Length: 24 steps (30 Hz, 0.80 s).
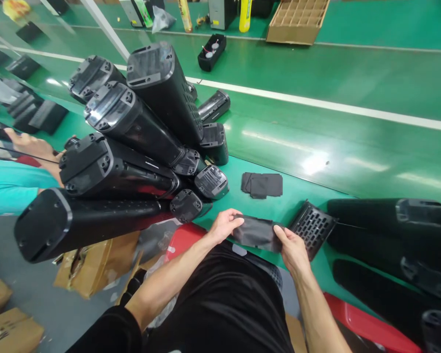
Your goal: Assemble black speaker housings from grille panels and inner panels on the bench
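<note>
My left hand (223,226) pinches the left end of a thin black rectangular sheet (256,232), its thumb lying on top. At the opposite end, my right hand (291,245) grips the same sheet between thumb and fingers. The sheet is stretched level between both hands, close to the table's near edge. Just beyond it lies a small pile of similar black sheets (266,185) on the green table. Beside my right hand rests a black perforated panel (313,226) with rows of slots, tilted on the table.
Several tall black housings (161,93) stand bunched on the left. More black housings (375,245) lie to the right. A conveyor with a white line (297,100) runs behind, carrying a small black box (212,51). A divided cardboard tray (297,22) sits farther back. A co-worker's hand (33,147) is at left.
</note>
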Each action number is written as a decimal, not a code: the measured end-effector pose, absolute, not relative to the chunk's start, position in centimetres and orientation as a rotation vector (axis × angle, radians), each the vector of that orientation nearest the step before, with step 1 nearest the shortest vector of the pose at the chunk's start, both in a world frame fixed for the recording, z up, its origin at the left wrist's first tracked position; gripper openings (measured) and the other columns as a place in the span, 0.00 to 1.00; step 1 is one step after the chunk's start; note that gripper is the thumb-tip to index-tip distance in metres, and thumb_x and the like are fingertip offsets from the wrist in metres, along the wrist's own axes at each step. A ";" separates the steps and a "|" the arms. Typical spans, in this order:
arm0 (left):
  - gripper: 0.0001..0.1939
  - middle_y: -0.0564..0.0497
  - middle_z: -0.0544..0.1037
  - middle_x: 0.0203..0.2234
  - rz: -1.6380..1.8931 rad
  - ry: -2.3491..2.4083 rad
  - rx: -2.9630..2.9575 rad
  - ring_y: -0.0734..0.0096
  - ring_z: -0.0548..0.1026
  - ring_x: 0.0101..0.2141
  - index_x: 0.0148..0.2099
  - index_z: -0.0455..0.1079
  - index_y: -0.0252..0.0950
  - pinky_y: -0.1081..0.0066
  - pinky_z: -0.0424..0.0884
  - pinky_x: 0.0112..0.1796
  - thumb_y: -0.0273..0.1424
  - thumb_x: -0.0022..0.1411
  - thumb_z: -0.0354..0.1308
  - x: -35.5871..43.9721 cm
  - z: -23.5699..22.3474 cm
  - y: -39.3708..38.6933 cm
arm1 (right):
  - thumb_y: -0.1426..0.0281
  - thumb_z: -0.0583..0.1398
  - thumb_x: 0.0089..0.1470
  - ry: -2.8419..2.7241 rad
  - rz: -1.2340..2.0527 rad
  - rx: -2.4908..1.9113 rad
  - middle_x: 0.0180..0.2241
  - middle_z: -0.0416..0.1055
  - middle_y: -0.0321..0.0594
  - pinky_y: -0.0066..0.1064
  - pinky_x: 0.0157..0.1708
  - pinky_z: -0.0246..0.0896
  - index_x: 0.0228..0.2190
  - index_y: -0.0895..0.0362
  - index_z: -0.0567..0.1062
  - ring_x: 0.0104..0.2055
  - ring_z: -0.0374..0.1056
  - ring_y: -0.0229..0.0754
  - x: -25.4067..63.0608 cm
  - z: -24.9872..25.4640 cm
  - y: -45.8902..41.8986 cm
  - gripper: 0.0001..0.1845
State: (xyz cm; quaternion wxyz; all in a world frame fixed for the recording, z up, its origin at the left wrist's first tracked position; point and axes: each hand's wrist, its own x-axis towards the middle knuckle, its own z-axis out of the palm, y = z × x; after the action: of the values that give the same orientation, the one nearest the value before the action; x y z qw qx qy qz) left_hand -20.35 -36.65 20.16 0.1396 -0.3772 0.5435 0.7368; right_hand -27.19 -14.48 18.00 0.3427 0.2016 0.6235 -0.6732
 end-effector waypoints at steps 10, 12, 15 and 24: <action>0.15 0.48 0.80 0.37 1.862 2.004 -1.069 0.70 0.76 0.33 0.49 0.74 0.36 0.74 0.72 0.31 0.38 0.62 0.62 -20.1 19.7 -36.5 | 0.47 0.74 0.37 1.556 -1.741 0.629 0.24 0.78 0.42 0.42 0.31 0.76 0.25 0.54 0.78 0.27 0.77 0.52 -27.1 18.0 -13.9 0.25; 0.15 0.46 0.80 0.44 1.839 2.156 -1.060 0.67 0.77 0.41 0.49 0.73 0.38 0.70 0.75 0.41 0.39 0.63 0.63 -20.0 20.1 -36.0 | 0.46 0.74 0.37 1.582 -1.761 0.645 0.24 0.79 0.39 0.40 0.30 0.75 0.26 0.54 0.79 0.27 0.76 0.50 -26.9 18.7 -13.8 0.25; 0.22 0.42 0.81 0.44 2.049 1.830 -0.896 0.63 0.78 0.44 0.49 0.74 0.36 0.63 0.75 0.47 0.48 0.64 0.62 -19.8 20.8 -34.5 | 0.45 0.72 0.44 1.689 -1.745 0.574 0.24 0.78 0.37 0.36 0.27 0.72 0.28 0.54 0.81 0.25 0.73 0.46 -26.1 20.4 -14.1 0.25; 0.44 0.35 0.83 0.46 2.436 0.605 -0.885 0.52 0.80 0.49 0.54 0.75 0.33 0.61 0.74 0.46 0.67 0.64 0.43 -19.8 21.0 -33.7 | 0.51 0.64 0.59 1.928 -1.486 -0.129 0.52 0.79 0.44 0.42 0.57 0.66 0.49 0.50 0.83 0.54 0.75 0.53 -21.8 24.9 -16.6 0.22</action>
State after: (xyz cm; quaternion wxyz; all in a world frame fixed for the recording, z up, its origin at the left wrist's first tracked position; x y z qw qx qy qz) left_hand -19.81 -33.74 21.04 0.2378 -0.3231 0.2207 0.8890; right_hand -21.83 -16.58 24.91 0.3448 -0.0496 0.7424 -0.5723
